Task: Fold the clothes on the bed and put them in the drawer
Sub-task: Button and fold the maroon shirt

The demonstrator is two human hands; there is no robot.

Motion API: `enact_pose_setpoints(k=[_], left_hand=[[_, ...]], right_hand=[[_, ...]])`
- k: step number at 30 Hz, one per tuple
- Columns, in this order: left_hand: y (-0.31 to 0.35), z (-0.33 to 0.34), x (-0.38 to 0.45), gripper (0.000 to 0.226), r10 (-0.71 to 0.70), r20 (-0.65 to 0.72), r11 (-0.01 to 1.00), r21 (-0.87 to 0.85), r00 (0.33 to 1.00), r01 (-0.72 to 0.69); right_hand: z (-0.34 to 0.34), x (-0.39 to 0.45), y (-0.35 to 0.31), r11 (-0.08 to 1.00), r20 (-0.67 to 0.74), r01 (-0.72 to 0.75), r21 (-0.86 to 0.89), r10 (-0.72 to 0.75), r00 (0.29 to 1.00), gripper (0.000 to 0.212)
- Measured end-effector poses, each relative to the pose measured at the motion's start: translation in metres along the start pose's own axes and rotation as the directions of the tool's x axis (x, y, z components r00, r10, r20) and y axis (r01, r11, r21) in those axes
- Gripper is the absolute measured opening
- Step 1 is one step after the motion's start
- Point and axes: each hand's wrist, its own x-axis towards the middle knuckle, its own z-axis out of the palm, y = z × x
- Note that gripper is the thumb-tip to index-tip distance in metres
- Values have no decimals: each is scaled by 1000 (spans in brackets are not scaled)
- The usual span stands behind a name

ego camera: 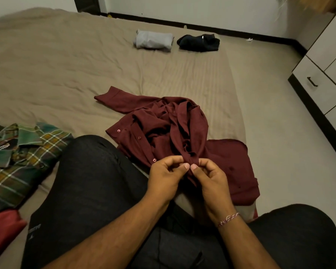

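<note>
You are pinching the maroon shirt (175, 133) with your left hand (164, 178) and right hand (211, 180), seemingly fastening a button before folding, near the bed's (56, 65) right edge.

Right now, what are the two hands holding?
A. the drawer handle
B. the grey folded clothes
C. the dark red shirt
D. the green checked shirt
C: the left hand and the right hand both pinch a bunched bit of the dark red shirt between thumb and fingers, just in front of the person's lap.
</note>
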Motion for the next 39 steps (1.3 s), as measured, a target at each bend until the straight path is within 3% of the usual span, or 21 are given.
enact_pose_setpoints(k=[4, 9, 15, 24, 29, 33, 39], left_hand=[[2, -2, 4, 14, 108, -20, 991, 76, 994, -106], [5, -4, 3, 16, 106, -38, 992, 65, 994, -103], [7, -1, 0, 26, 128, 74, 987, 89, 989, -135], [8, -3, 1, 4, 73, 42, 997, -14, 996, -73], [8, -5, 3, 3, 110, 35, 992, 52, 993, -112], [6, -7, 8, 6, 135, -19, 979, 157, 991, -131], [10, -15, 23, 8, 121, 99, 926, 346, 988, -148]], right_hand=[[2, -2, 3, 991, -40, 121, -58, -123, 992, 9], [3, -1, -1, 948, -87, 250, -198, -271, 959, 9], [5, 4, 3, 924, -111, 280, -260, -317, 942, 9], [4, 5, 7, 928, -143, 289, -235, -327, 934, 12], [4, 6, 5, 911, -102, 341, -231, -371, 923, 23], [3, 9, 4, 865, -40, 372, -337, -407, 912, 40], [-2, 16, 8, 791, 70, 415, -450, -432, 899, 31]])
